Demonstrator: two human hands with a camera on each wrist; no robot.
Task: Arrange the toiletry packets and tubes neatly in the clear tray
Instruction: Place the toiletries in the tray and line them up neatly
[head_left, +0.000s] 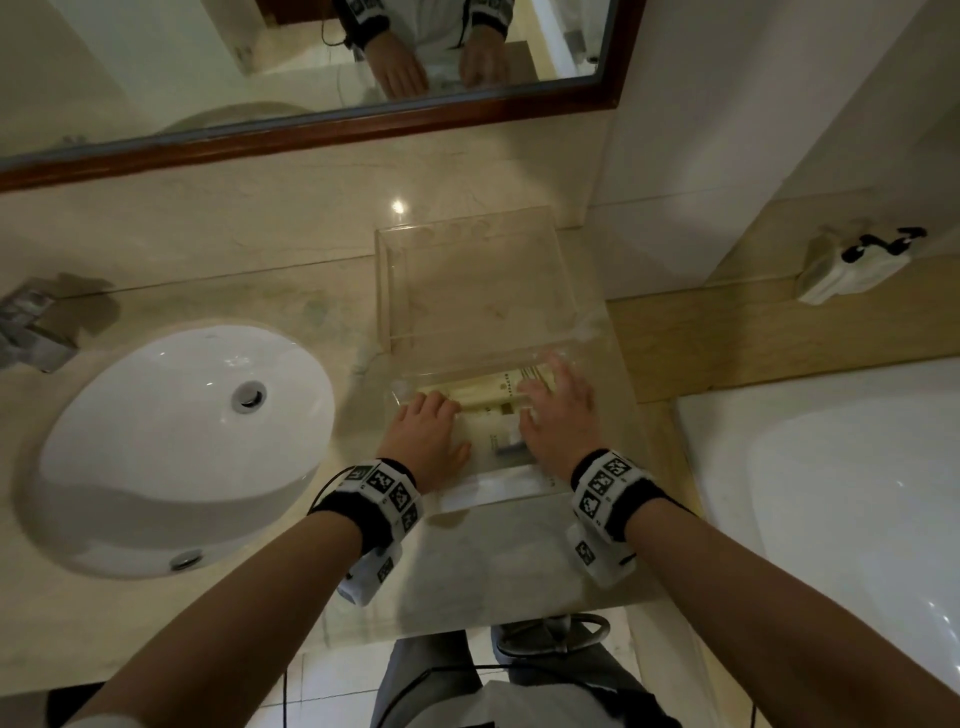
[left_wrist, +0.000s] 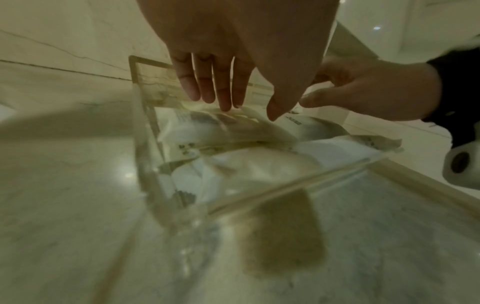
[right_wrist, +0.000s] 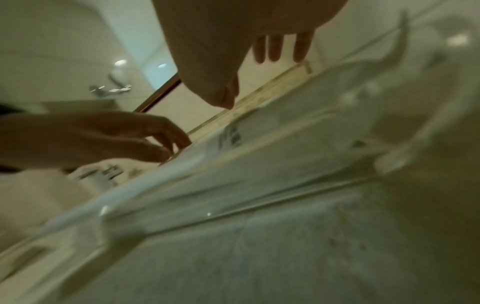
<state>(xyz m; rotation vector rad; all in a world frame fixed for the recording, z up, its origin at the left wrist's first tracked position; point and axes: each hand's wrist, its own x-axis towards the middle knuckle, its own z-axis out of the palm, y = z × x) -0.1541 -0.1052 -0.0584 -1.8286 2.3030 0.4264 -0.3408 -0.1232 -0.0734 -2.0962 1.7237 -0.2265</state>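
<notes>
Head view, tray: one clear tray (head_left: 410, 387) on the counter (head_left: 208, 249) right of the sink (head_left: 171, 447); a second clear box (head_left: 470, 280) stands just beyond it.
Head view, hands: left hand (head_left: 428, 436) and right hand (head_left: 558, 423) lie over the cream packets (head_left: 485, 402) in the tray, covering most of them; no count possible.
Left wrist view: fingers (left_wrist: 224, 86) straight, tips on the top packet (left_wrist: 221, 127); about four overlapping packets, edges blurred.
Right wrist view: badly blurred; right fingers (right_wrist: 274, 48) stretched and loose, gripping nothing; left fingers (right_wrist: 166, 135) bent down onto a packet, grip unclear.
Tubes: none distinguishable.
</notes>
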